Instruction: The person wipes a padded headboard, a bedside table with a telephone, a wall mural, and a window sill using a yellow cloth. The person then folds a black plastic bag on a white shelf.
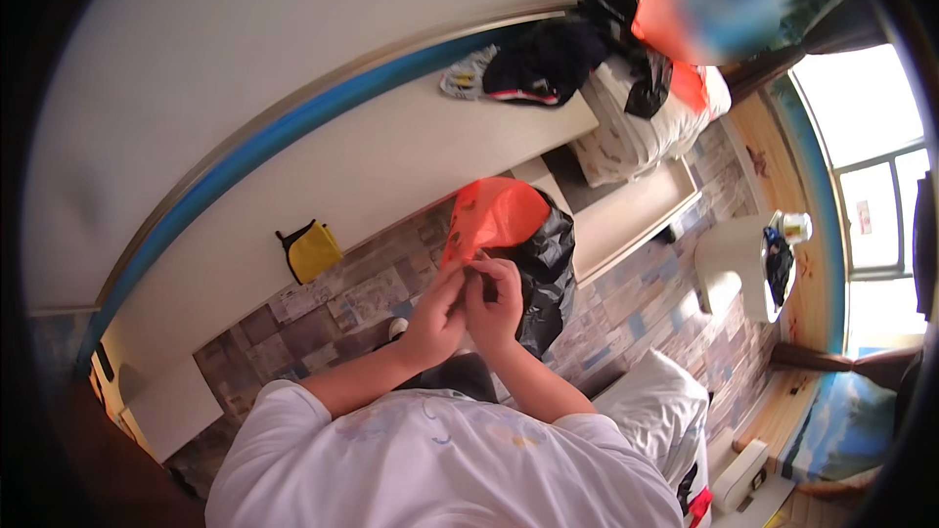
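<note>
Both of my hands meet in front of my body, above the patterned floor. My left hand (439, 315) is at the near edge of a red plastic bag (506, 213), its fingers pinching the bag's gathered end. Beside it my right hand (497, 301) touches the same end, thumb and forefinger bent together. The red bag bulges away from my hands. A black plastic bag (549, 286) hangs or lies against its right side, partly behind my right hand. Exactly what lies between my fingertips is hidden.
A yellow cloth with dark trim (315, 252) lies at the edge of a long pale surface (367, 161). Dark clothing (539, 66) lies farther along it, beside folded bedding (631, 132). An open drawer (631, 216) juts out at right. Beyond stands a white bin (733, 264); a pillow (653, 396) is lower right.
</note>
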Motion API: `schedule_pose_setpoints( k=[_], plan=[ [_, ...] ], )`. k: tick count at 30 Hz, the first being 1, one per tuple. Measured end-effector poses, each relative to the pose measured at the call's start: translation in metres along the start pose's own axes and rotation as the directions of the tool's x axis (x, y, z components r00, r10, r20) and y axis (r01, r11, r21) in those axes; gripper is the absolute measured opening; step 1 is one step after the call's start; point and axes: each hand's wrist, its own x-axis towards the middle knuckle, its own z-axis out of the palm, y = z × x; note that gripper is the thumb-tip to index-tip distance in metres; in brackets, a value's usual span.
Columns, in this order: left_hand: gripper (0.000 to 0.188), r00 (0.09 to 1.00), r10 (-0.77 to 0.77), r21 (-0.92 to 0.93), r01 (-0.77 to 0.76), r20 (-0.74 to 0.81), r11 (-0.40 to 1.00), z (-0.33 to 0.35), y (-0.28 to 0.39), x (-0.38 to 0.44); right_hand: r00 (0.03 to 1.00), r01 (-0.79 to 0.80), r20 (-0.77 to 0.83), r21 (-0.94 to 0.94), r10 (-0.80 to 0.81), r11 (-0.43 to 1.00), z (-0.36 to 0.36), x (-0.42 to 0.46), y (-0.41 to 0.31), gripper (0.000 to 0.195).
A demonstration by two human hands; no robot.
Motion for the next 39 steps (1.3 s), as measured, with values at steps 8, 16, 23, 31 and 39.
schedule_pose_setpoints(
  k=[8,16,23,31,39],
  plan=[
    [0.060,0.929,0.273,0.232,-0.217,-0.249,0.948,-0.102,0.113,-0.038,0.844,0.344,0.287,0.359,-0.454,0.868,0.085,0.049,-0.154,0.030],
    [0.065,0.849,0.392,0.750,0.007,-0.354,0.662,-0.257,0.163,-0.044,0.828,0.124,0.404,0.543,-0.389,0.830,0.220,0.066,-0.211,0.027],
    [0.065,0.777,0.429,0.823,0.192,-0.460,0.534,-0.349,0.165,-0.066,0.835,-0.316,0.550,0.477,0.002,0.820,0.279,0.088,-0.202,0.021],
    [0.070,0.772,0.406,0.857,0.341,-0.490,0.385,-0.382,0.121,-0.053,0.772,-0.476,0.605,0.345,0.196,0.809,0.320,0.107,-0.153,0.028],
    [0.075,0.825,0.005,0.737,0.502,-0.565,0.453,-0.399,-0.101,-0.060,0.736,-0.599,0.539,0.236,0.410,0.765,0.305,0.136,-0.068,0.031]
  ],
)
